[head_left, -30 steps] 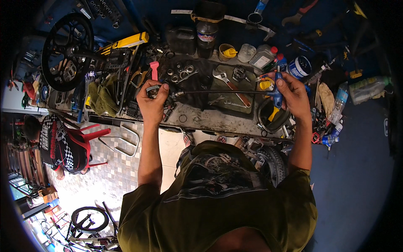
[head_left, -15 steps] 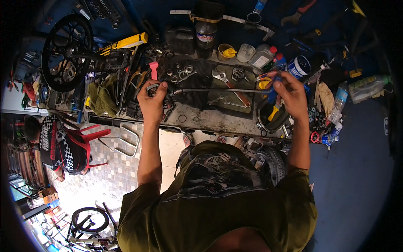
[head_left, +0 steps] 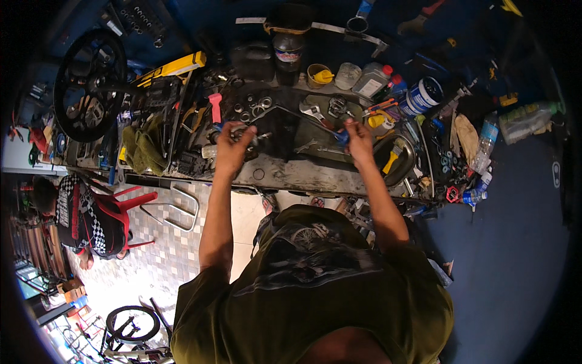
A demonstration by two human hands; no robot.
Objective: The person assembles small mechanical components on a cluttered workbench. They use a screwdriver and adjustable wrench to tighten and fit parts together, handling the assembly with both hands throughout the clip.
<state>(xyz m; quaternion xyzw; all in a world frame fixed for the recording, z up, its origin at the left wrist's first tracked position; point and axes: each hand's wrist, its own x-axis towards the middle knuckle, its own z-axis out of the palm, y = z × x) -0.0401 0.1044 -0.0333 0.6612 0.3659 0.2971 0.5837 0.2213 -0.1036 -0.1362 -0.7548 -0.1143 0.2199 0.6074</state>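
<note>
Person at a cluttered table (head_left: 285,175), both hands over its near half. Left hand (head_left: 232,150), left of the table's middle: fingers curled, thumb toward the forefinger, closed on a small metal part (head_left: 242,129) that is mostly hidden; its exact form cannot be told. Right hand (head_left: 359,141), farther toward the table's right end: thumb and fingers pinched on a blue-handled tool (head_left: 342,138), the handle showing below the fingertips on the hand's left side. A thin dark line runs from near the handle toward the far left; whether it is the tool's shaft, or meets the left hand, cannot be told. Between the hands and nearer the table's far edge: an adjustable wrench (head_left: 314,113), lying slantwise, with metal rings (head_left: 262,104) to its left. A pink-handled tool (head_left: 215,108) lies beyond the left hand. Right of the right hand, by the table's near edge, a yellow-handled brush (head_left: 393,159) lies in a dark oval tray (head_left: 413,162). Along the far side: a yellow cup (head_left: 315,71) and a blue-and-white tub (head_left: 424,97). Toward the left end: an olive cloth (head_left: 144,150) near the front edge and a yellow box (head_left: 176,68) farther back.
</note>
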